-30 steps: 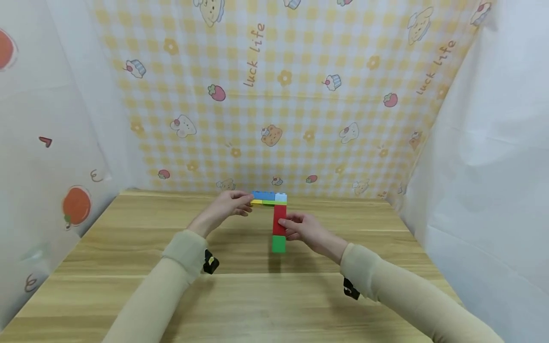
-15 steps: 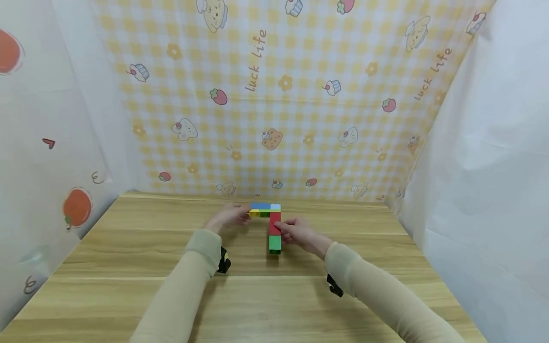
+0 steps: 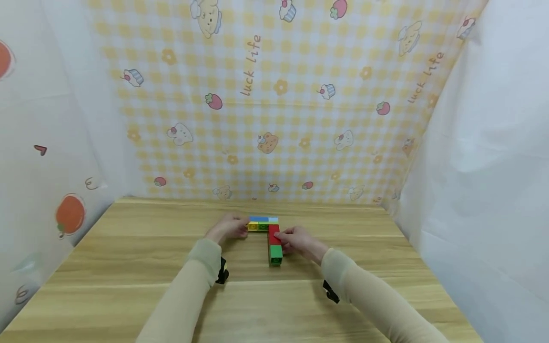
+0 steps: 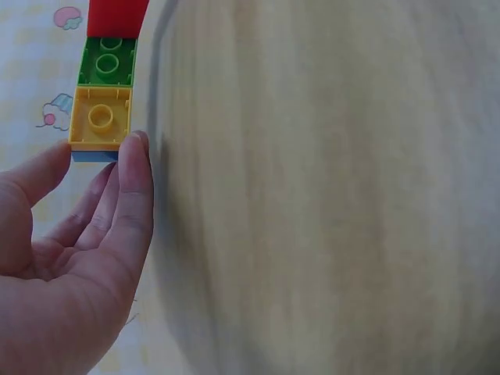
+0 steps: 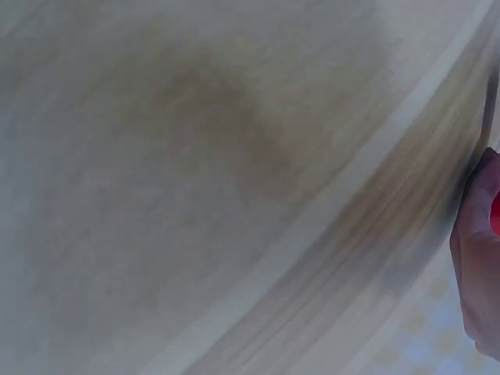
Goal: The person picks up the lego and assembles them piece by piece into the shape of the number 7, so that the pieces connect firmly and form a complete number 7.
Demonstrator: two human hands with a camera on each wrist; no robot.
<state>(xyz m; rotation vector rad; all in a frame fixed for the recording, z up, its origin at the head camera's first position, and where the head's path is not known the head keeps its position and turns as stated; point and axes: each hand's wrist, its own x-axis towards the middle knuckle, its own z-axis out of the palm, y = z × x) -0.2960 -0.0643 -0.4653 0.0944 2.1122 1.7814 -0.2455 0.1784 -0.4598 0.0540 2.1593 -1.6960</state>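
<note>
Left hand (image 3: pixel 226 228) pinches the yellow end of an L-shaped brick assembly (image 3: pixel 269 236); right hand (image 3: pixel 296 239) grips its red-green leg, which points toward the person.

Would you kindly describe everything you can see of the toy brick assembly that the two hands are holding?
The brick assembly is an L of glossy plastic studded bricks lying on the wooden table. One arm runs sideways: yellow and green bricks with blue and pale blue ones behind. The other arm runs toward the person: a red brick, then a green one at its end. The left hand pinches the yellow end between thumb and fingers; the right hand grips the red brick.
</note>
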